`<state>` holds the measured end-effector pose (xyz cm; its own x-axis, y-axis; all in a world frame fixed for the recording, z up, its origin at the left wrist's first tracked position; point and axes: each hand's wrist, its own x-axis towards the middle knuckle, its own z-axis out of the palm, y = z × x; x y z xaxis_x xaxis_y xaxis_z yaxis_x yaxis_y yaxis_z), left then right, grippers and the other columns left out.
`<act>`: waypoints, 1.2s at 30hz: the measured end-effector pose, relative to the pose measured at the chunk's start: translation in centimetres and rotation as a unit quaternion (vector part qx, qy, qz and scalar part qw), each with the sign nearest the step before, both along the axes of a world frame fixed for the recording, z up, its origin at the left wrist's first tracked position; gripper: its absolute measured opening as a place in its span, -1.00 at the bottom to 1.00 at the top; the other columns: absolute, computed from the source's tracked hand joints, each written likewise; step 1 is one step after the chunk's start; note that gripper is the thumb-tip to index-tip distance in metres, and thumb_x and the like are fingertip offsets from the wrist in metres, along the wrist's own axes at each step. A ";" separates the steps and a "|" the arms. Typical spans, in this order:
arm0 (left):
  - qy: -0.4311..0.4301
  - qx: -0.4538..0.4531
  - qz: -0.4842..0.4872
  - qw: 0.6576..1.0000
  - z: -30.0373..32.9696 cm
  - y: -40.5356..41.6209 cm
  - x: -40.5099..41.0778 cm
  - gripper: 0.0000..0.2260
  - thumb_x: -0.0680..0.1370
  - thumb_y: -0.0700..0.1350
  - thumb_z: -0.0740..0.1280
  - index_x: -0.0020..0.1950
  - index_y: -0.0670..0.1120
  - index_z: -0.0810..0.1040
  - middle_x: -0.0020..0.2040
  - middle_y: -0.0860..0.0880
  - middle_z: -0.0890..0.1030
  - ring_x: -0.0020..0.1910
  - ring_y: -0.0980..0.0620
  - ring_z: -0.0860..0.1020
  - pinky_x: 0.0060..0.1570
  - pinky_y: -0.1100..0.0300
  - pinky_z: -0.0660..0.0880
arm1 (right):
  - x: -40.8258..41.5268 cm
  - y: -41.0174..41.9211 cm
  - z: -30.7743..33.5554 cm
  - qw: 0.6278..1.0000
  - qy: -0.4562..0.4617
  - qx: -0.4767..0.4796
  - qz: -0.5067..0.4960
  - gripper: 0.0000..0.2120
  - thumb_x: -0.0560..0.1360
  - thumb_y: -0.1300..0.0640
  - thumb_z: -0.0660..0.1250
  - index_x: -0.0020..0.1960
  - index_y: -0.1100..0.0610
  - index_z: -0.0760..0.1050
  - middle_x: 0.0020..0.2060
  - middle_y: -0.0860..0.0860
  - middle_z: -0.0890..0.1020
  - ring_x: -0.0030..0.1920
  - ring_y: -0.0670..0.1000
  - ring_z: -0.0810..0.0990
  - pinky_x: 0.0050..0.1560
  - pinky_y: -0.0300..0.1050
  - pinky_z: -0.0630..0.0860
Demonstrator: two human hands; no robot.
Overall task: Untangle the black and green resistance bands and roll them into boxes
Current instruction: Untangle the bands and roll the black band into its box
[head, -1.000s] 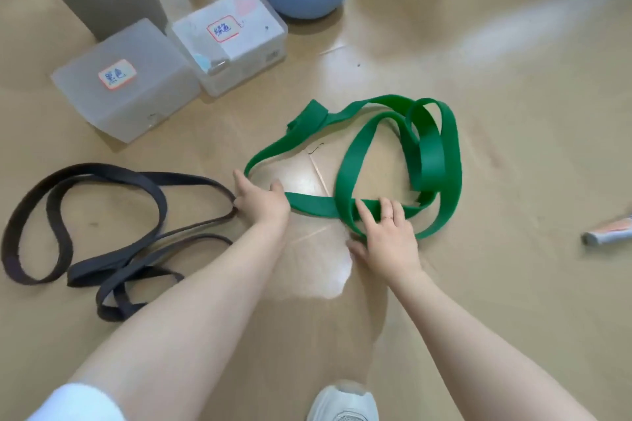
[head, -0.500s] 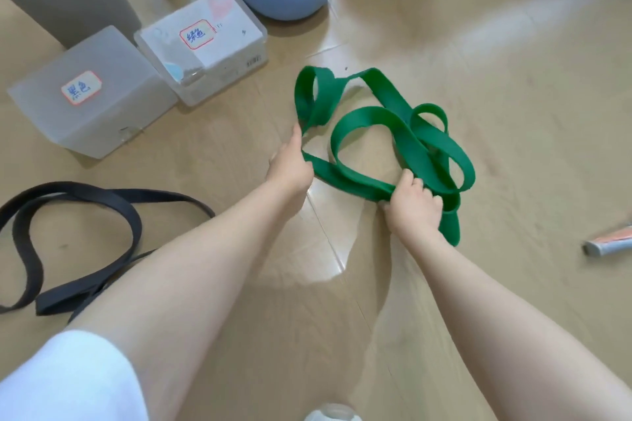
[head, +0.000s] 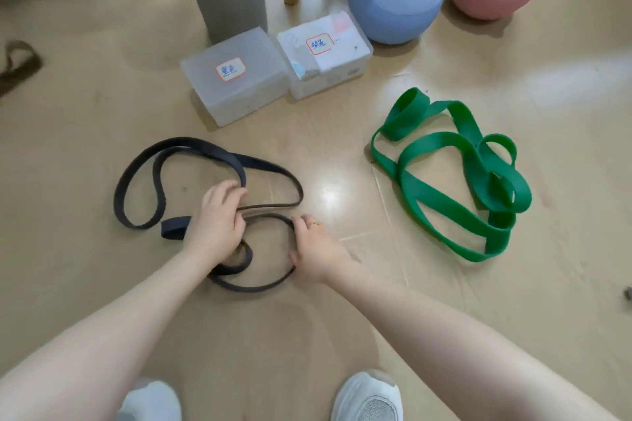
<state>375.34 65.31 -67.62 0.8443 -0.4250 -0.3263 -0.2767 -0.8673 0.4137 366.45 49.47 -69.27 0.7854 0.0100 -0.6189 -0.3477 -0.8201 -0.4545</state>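
Both our hands are on the flat black rubber resistance band [head: 208, 154] looped on the tan floor [head: 444, 85].

Our left hand [head: 219, 219] curls its fingers over crossing strands; our right hand [head: 313, 244] grips a lower loop. The wide green rubber resistance band [head: 441, 195] lies loose well to the right, near two frosted plastic boxes [head: 273, 79].

My left hand [head: 219, 219] and right hand [head: 313, 246] grip the black resistance band [head: 205, 150] on the floor [head: 342, 335] — the green resistance band [head: 444, 202] lies apart, near two lidded plastic boxes [head: 236, 85].
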 end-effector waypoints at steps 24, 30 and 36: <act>0.124 -0.214 0.332 0.910 2.3 2.3 1.7 -0.68 0.60 -0.03 0.20 0.35 -0.01 0.41 0.18 0.03 0.48 0.05 0.06 0.46 0.03 0.19 0.40 | 0.0 -2.4 6.3 0.875 -0.110 0.257 -0.396 -0.93 0.49 0.22 0.35 -0.05 0.08 0.50 -0.25 -0.02 0.57 -0.21 -0.07 0.54 -0.09 -0.27 0.48; 0.055 -0.347 0.262 0.899 9.6 -0.8 7.7 -0.89 0.54 -0.16 0.30 0.00 -0.06 0.62 -0.17 -0.09 0.62 -0.29 0.09 0.54 -0.15 0.23 0.46 | 1.7 -4.6 10.7 0.832 -0.172 0.315 -0.423 -0.87 0.52 0.21 0.31 0.01 0.03 0.55 -0.25 -0.01 0.58 -0.19 -0.05 0.53 0.00 -0.15 0.51; 0.150 -0.217 -0.010 0.964 13.4 0.5 9.9 -0.97 0.49 -0.14 0.38 -0.15 -0.07 0.61 -0.44 0.06 0.60 -0.45 0.16 0.47 -0.34 0.37 0.43 | 1.3 -5.8 10.5 0.845 -0.196 0.222 -0.446 -0.91 0.51 0.20 0.32 -0.07 0.03 0.56 -0.20 -0.08 0.58 -0.16 -0.12 0.51 -0.08 -0.30 0.42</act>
<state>385.20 65.83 -54.24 0.7295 -0.5924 -0.3419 -0.1034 -0.5896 0.8010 367.75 43.62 -58.78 0.7465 -0.5317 -0.3999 -0.4887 -0.0303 -0.8719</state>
